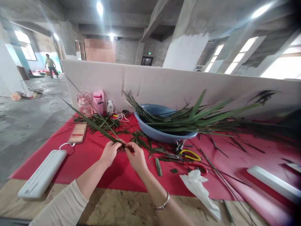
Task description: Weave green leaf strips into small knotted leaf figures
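Observation:
Between my two hands is a long green leaf strip (100, 129), pinched at its near end and pointing up to the far left. A thin pale stem runs up beside it. My left hand (111, 153) is closed on the strip, thumb on top. Fingertips of my right hand (135, 154) pinch the same end, almost touching the left; a bangle is on that wrist. Beyond them, a blue basin (162, 137) holds many long leaf strips (174, 122). Yellow-handled scissors (190, 155) lie right of my hands among leaf scraps.
A white power bank (42, 174) lies at left, with a blurred phone-like object (78, 133) behind. Pink bottle (98, 103), pink bag (84, 103) and small white bottle (110, 106) stand by the white partition (164, 81). Crumpled tissue (199, 191) lies front right. A person (50, 66) is far left.

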Action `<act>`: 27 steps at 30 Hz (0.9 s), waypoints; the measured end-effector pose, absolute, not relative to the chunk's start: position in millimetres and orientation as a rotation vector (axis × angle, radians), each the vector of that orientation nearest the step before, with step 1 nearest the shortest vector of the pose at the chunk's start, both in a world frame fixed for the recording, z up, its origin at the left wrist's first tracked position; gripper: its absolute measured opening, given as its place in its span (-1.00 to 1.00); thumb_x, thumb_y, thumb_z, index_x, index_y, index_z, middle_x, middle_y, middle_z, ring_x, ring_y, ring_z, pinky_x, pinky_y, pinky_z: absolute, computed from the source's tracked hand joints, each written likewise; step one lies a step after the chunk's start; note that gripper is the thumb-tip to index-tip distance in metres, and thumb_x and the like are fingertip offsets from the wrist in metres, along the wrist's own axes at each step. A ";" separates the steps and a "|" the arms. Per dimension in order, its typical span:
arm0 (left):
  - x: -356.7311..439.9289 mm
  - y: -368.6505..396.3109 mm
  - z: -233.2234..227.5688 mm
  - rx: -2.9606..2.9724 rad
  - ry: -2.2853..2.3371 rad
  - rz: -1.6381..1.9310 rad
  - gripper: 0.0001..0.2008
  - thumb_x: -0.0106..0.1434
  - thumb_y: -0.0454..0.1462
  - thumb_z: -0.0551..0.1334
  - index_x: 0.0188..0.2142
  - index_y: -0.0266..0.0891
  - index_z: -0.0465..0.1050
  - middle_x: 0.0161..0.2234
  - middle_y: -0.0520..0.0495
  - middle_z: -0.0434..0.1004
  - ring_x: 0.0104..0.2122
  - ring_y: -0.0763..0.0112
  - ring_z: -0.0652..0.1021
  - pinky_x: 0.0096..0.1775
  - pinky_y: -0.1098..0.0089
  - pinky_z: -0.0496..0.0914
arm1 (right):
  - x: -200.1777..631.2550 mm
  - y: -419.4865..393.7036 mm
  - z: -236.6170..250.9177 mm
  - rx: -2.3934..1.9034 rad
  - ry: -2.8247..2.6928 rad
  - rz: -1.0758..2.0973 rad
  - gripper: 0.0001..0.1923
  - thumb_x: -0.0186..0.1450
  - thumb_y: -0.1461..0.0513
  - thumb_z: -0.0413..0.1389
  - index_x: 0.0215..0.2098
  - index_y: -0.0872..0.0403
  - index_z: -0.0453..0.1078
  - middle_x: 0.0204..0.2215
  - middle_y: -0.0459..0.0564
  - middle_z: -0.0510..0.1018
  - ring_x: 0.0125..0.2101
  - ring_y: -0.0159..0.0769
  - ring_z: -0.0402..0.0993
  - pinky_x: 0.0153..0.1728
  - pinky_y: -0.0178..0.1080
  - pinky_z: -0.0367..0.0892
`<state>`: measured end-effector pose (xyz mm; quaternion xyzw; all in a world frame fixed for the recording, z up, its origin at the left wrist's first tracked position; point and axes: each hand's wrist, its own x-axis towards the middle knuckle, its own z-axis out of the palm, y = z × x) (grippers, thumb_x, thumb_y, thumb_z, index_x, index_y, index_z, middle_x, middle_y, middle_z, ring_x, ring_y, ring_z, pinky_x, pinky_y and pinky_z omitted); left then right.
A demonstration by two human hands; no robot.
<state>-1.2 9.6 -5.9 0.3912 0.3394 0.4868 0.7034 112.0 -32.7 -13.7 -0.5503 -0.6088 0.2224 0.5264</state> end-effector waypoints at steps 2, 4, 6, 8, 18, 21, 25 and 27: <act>-1.2 10.1 -6.4 0.854 0.748 1.101 -0.92 -0.14 -0.37 0.17 -0.56 -0.29 0.40 -0.58 0.03 0.46 -0.56 0.54 0.42 -0.49 0.54 0.27 | 112.0 -32.3 -15.5 -1.302 -1.450 0.543 -0.90 0.11 0.29 -0.03 -0.42 0.10 0.31 -0.49 -0.05 0.43 -0.47 -0.35 0.34 -0.41 -0.32 0.26; -1.2 10.7 -6.6 0.851 0.745 1.106 -0.93 -0.14 -0.37 0.16 -0.57 -0.30 0.39 -0.59 0.03 0.45 -0.58 0.55 0.41 -0.51 0.54 0.26 | 112.4 -31.8 -17.0 -1.305 -1.453 0.534 -0.90 0.09 0.32 -0.03 -0.43 0.10 0.30 -0.50 -0.06 0.43 -0.48 -0.36 0.34 -0.42 -0.33 0.26; -1.5 11.0 -5.9 0.843 0.750 1.112 -0.93 -0.15 -0.37 0.16 -0.57 -0.30 0.38 -0.60 0.03 0.45 -0.60 0.57 0.39 -0.53 0.55 0.25 | 112.8 -31.8 -18.0 -1.320 -1.459 0.494 -0.91 0.07 0.34 -0.03 -0.45 0.10 0.28 -0.52 -0.08 0.41 -0.51 -0.37 0.32 -0.45 -0.35 0.25; -2.0 10.9 -4.1 0.817 0.752 1.127 -0.94 -0.15 -0.37 0.16 -0.57 -0.30 0.37 -0.60 0.04 0.45 -0.61 0.59 0.39 -0.53 0.56 0.25 | 112.4 -32.9 -18.1 -1.313 -1.484 0.476 -0.91 0.11 0.32 -0.03 -0.40 0.09 0.26 -0.51 -0.08 0.41 -0.50 -0.37 0.33 -0.45 -0.35 0.24; -3.4 9.4 -1.8 0.820 0.707 1.134 -0.91 -0.09 -0.34 0.20 -0.50 -0.29 0.35 -0.56 0.03 0.46 -0.57 0.56 0.42 -0.46 0.52 0.29 | 107.3 -36.5 -15.3 -1.448 -1.709 0.359 -0.73 0.26 0.21 -0.18 -0.34 0.11 0.33 -0.53 -0.02 0.45 -0.52 -0.35 0.35 -0.48 -0.35 0.17; -4.7 7.1 1.7 0.950 0.653 1.078 -0.83 -0.09 -0.31 0.25 -0.42 -0.30 0.40 -0.49 -0.01 0.49 -0.53 0.54 0.43 -0.44 0.50 0.29 | 110.5 -34.1 -17.5 -1.453 -1.588 0.406 -0.72 0.26 0.19 -0.18 -0.41 0.10 0.32 -0.61 -0.07 0.41 -0.59 -0.39 0.30 -0.53 -0.37 0.15; -7.3 5.6 6.7 1.142 0.744 1.054 -0.74 -0.08 -0.26 0.28 -0.33 -0.30 0.46 -0.46 -0.03 0.52 -0.51 0.53 0.42 -0.44 0.51 0.26 | 109.4 -30.8 -21.9 -1.382 -1.434 0.611 -0.70 0.25 0.14 -0.15 -0.54 0.10 0.25 -0.68 -0.11 0.34 -0.64 -0.44 0.21 -0.60 -0.39 0.12; -8.1 6.8 5.8 1.170 0.796 1.064 -0.72 -0.05 -0.21 0.26 -0.31 -0.30 0.46 -0.45 -0.05 0.54 -0.47 0.49 0.44 -0.39 0.49 0.28 | 105.4 -30.4 -23.6 -1.327 -1.389 0.748 -0.70 0.24 0.12 -0.14 -0.56 0.09 0.22 -0.71 -0.13 0.31 -0.69 -0.47 0.15 -0.66 -0.40 0.07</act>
